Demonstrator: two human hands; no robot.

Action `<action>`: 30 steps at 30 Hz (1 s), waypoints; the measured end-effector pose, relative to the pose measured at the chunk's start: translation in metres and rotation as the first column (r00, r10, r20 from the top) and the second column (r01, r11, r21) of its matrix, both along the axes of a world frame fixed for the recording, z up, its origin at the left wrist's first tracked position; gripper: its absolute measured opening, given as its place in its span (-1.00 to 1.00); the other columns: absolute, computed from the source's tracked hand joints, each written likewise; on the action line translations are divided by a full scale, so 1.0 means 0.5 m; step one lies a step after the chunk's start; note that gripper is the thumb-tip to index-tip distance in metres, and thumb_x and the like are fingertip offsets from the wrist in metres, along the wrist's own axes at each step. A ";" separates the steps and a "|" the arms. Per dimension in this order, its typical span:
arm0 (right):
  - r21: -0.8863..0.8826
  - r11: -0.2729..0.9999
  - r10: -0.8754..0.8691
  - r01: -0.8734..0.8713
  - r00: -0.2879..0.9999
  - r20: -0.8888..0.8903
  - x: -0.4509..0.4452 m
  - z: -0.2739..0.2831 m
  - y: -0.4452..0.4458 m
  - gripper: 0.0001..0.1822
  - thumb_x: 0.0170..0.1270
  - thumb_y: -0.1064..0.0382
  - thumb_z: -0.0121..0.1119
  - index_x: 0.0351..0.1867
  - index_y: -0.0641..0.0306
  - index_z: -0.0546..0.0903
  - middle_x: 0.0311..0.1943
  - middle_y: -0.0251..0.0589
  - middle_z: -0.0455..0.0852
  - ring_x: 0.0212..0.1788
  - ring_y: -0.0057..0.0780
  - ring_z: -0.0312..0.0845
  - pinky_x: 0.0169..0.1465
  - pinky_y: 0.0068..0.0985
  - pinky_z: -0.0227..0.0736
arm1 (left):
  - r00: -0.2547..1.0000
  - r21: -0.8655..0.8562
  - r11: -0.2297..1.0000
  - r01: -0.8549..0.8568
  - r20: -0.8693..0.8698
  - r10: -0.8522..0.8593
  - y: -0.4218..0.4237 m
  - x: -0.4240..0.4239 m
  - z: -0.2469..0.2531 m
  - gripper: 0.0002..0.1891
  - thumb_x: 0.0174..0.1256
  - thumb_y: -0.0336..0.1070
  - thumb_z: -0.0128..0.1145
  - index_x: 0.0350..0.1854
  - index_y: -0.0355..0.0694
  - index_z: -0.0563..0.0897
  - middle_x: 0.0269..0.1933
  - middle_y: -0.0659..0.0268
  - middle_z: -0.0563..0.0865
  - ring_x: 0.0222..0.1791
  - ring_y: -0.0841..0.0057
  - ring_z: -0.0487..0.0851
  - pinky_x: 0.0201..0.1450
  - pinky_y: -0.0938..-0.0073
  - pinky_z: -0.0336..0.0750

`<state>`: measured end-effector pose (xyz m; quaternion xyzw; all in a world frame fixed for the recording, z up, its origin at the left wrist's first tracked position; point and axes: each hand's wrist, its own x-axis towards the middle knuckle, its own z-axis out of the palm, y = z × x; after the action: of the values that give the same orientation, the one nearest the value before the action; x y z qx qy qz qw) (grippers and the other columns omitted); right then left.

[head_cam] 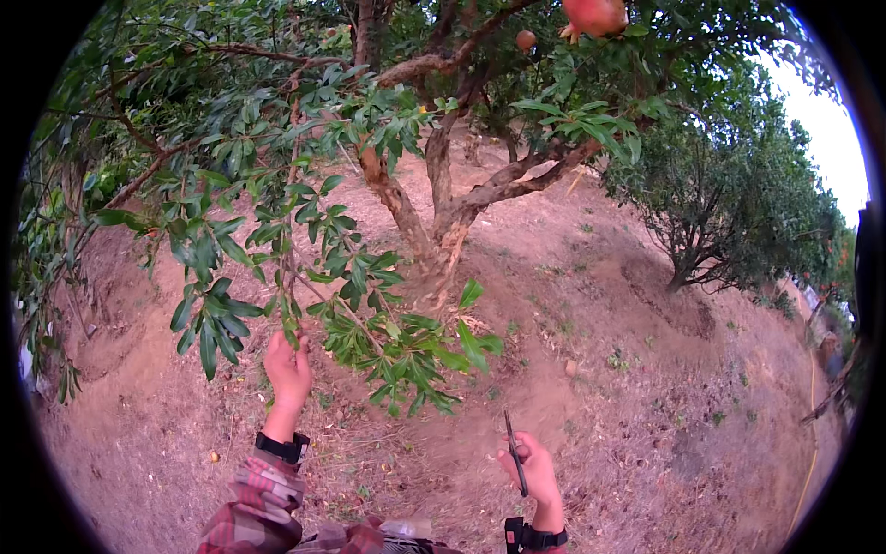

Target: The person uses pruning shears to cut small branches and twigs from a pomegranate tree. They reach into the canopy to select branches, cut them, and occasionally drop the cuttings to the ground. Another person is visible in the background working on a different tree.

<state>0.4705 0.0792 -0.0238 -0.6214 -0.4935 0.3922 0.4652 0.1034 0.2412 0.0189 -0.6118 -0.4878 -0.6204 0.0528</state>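
My left hand (287, 368) is raised at the left of centre, its fingers closed on the lower end of a leafy twig (289, 277) that hangs from a pomegranate tree. Beside it droops another leafy branch (356, 315), its tips spreading towards the middle. Lower down on the right, my right hand (536, 471) holds a slim pair of dark scissors (513, 453), tip pointing up. Whether the blades are together is hard to tell. The scissors are apart from the foliage.
The forked tree trunk (443, 256) rises ahead from sloping bare soil (623, 415). Ripe pomegranates hang overhead, a large red one (599, 15) and a smaller one (526, 40). A bushy tree (713, 201) stands at the right. A thin yellow line (811, 443) runs along the right edge.
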 end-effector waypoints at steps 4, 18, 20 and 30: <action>0.028 0.999 0.030 -0.031 0.999 0.037 0.008 0.027 0.004 -0.67 0.21 0.33 0.27 0.00 0.30 0.52 -0.71 -0.48 0.47 -0.60 -0.80 0.32 -0.54 -0.70 0.17 | 1.000 -0.025 0.999 -0.022 -0.019 0.022 -0.007 -0.002 0.006 -0.85 0.25 -0.49 0.08 -0.17 -0.26 0.64 -0.29 0.18 0.62 -0.29 0.28 0.61 -0.20 0.39 0.46; 0.023 0.999 -0.031 0.030 0.998 0.054 0.059 -0.001 -0.020 -0.67 0.19 0.33 0.27 -0.01 0.28 0.53 -0.73 -0.48 0.43 -0.62 -0.78 0.24 -0.55 -0.67 0.10 | 0.986 0.073 0.992 -0.102 -0.123 0.111 0.021 -0.082 -0.020 -0.80 0.27 -0.53 0.05 -0.09 -0.31 0.62 -0.20 0.12 0.66 -0.17 0.25 0.63 -0.08 0.43 0.46; 0.016 0.999 -0.050 0.048 0.994 0.102 0.072 -0.013 -0.028 -0.66 0.19 0.33 0.27 0.00 0.28 0.53 -0.73 -0.49 0.40 -0.63 -0.78 0.21 -0.56 -0.66 0.07 | 0.977 -0.001 0.995 -0.104 -0.186 0.102 0.018 -0.123 -0.029 -0.78 0.26 -0.56 0.05 -0.07 -0.34 0.60 -0.13 0.10 0.65 -0.11 0.27 0.62 -0.02 0.41 0.46; 0.000 0.976 -0.215 0.218 0.963 0.165 0.144 0.002 -0.114 -0.70 0.30 0.33 0.17 0.04 0.23 0.47 -0.70 -0.56 0.40 -0.67 -0.82 0.23 -0.61 -0.72 0.02 | 0.999 -0.123 0.992 0.036 0.000 -0.036 0.061 -0.174 -0.084 -0.79 0.26 -0.61 0.06 -0.07 -0.42 0.57 0.01 0.16 0.60 -0.03 0.49 0.55 0.05 0.50 0.42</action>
<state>0.5425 0.0223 -0.0230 -0.7060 -0.4557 0.2911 0.4573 0.0161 0.2717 -0.0233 -0.6231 -0.5140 -0.5895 0.0043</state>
